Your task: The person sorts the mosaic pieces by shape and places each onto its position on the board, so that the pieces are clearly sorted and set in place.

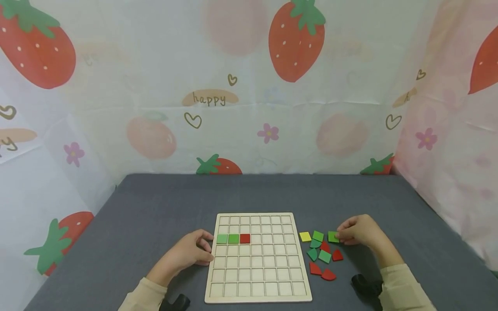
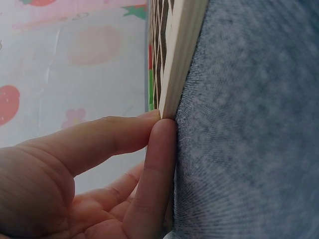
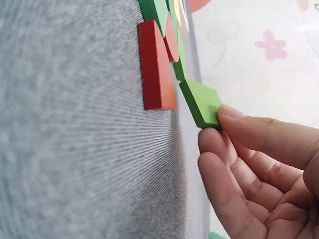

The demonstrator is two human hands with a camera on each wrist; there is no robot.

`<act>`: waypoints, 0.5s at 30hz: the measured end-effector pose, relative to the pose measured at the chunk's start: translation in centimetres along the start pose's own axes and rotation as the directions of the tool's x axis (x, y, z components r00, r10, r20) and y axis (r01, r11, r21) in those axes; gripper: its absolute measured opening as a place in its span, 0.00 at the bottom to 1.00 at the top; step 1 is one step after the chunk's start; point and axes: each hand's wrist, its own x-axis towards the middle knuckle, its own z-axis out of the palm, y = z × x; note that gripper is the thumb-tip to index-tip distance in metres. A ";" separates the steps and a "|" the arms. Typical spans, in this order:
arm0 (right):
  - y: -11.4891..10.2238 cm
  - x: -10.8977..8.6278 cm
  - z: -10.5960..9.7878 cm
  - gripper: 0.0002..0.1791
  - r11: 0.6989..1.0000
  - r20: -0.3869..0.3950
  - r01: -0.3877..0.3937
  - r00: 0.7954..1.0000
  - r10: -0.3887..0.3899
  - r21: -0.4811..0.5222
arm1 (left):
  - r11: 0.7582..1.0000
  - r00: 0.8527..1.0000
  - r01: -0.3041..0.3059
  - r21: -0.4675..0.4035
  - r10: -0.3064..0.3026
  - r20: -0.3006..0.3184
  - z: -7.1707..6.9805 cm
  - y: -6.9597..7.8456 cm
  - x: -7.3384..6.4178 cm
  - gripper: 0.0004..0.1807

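Note:
A pale wooden grid board (image 1: 258,272) lies flat on the table; a light green, a green and a red square tile (image 1: 245,238) sit side by side in its third row. My left hand (image 1: 193,248) is at the board's left side, its thumb and a finger pinching the wooden edge (image 2: 180,64). To the right of the board, my right hand (image 1: 359,231) pinches a bright green square tile (image 3: 202,102) by one corner between thumb and fingertips. In the right wrist view that tile is tilted, beside a thick red tile (image 3: 152,67) with a curved side.
Between board and right hand lie loose tiles: a yellow square (image 1: 305,236), several green pieces (image 1: 324,256) and several red pieces (image 1: 328,274). Dark grey cloth (image 1: 163,203) covers the table. A strawberry-print curtain (image 1: 295,142) hangs behind and at both sides. Black straps show near both wrists.

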 end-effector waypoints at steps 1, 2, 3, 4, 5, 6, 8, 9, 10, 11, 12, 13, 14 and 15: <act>0.0 0.0 0.0 0.09 1.000 -0.011 0.001 1.000 -0.001 0.006 | 1.000 1.000 -0.003 0.001 0.003 0.006 0.0 0.0 0.0 0.28; -0.1 -0.1 0.0 0.09 1.000 -0.017 0.006 1.000 -0.006 0.007 | 1.000 1.000 -0.004 0.002 0.004 0.009 0.1 0.0 0.0 0.28; -0.2 -0.1 0.0 0.10 1.000 -0.022 0.010 1.000 -0.010 0.011 | 1.000 1.000 -0.002 0.001 0.002 0.008 0.1 0.0 0.1 0.28; -0.3 -0.1 0.0 0.10 1.000 -0.026 0.018 1.000 -0.017 0.010 | 1.000 1.000 -0.003 0.001 0.003 0.007 0.1 0.1 0.1 0.28; -0.4 -0.2 0.0 0.11 1.000 -0.029 0.026 0.999 -0.026 0.011 | 1.000 1.000 -0.002 0.000 0.002 0.006 0.1 0.2 0.1 0.28; -0.6 -0.2 0.1 0.11 0.999 -0.029 0.034 0.999 -0.034 0.013 | 1.000 1.000 0.001 -0.001 -0.001 0.003 0.2 0.2 0.1 0.28; -1.0 -0.3 0.4 0.12 0.998 -0.023 0.054 0.998 -0.054 0.019 | 1.000 1.000 0.002 -0.002 -0.002 0.000 0.2 0.3 0.1 0.27; -1.3 -0.3 0.6 0.13 0.998 -0.020 0.060 0.998 -0.060 0.025 | 1.000 1.000 -0.002 -0.001 0.002 0.003 0.2 0.3 0.1 0.27; -1.5 -0.4 0.9 0.12 0.997 -0.015 0.068 0.998 -0.067 0.031 | 1.000 1.000 0.000 -0.003 0.000 0.006 0.3 0.3 0.1 0.28; -1.7 -0.4 1.2 0.12 0.997 -0.009 0.071 0.997 -0.071 0.042 | 1.000 1.000 0.000 -0.004 0.000 0.009 0.2 0.3 0.0 0.28; -2.0 -0.4 1.6 0.12 0.996 0.000 0.074 0.997 -0.074 0.050 | 1.000 1.000 -0.002 -0.002 0.002 0.011 0.2 0.3 0.0 0.28; -2.2 -0.4 1.9 0.12 0.995 0.008 0.076 0.997 -0.076 0.058 | 1.000 1.000 -0.001 -0.001 0.001 0.011 0.2 0.3 -0.1 0.28; -2.5 -0.4 2.3 0.12 0.995 0.016 0.077 0.997 -0.078 0.069 | 1.000 1.000 -0.001 0.000 0.001 0.009 0.2 0.3 -0.1 0.28; -2.8 -0.4 2.7 0.12 0.994 0.020 0.076 0.997 -0.078 0.078 | 1.000 1.000 0.000 0.001 0.000 0.005 0.1 0.3 -0.2 0.28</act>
